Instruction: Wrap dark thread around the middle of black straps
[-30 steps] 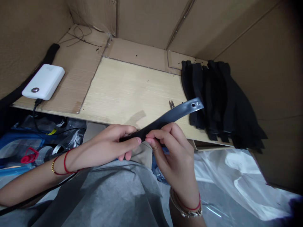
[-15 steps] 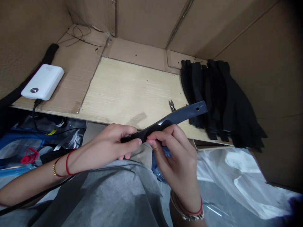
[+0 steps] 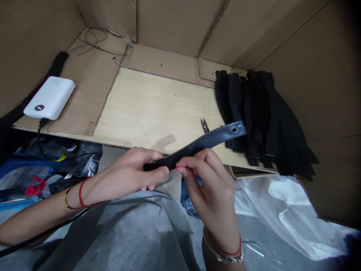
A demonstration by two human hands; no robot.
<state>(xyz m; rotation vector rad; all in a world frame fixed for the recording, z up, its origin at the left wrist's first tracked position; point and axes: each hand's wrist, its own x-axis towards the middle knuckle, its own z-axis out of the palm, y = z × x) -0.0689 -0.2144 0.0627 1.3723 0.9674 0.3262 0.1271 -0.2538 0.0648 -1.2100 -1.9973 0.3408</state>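
Two hands, left (image 3: 124, 175), right (image 3: 211, 192), both curled shut, pinching one black strap (image 3: 203, 145)

Strap: a glossy black strap (image 3: 208, 140) — lifted clear, slanting up and away!
Grip: near end pinched between left hand (image 3: 126, 173) and right hand (image 3: 211, 192).
Far end: flat, curving slightly — one punched hole (image 3: 234, 130) showing.

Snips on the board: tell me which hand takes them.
Right, probably: the right hand is nearer the snips, though pinching the black strap; the left hand, also holding it, sits farther.
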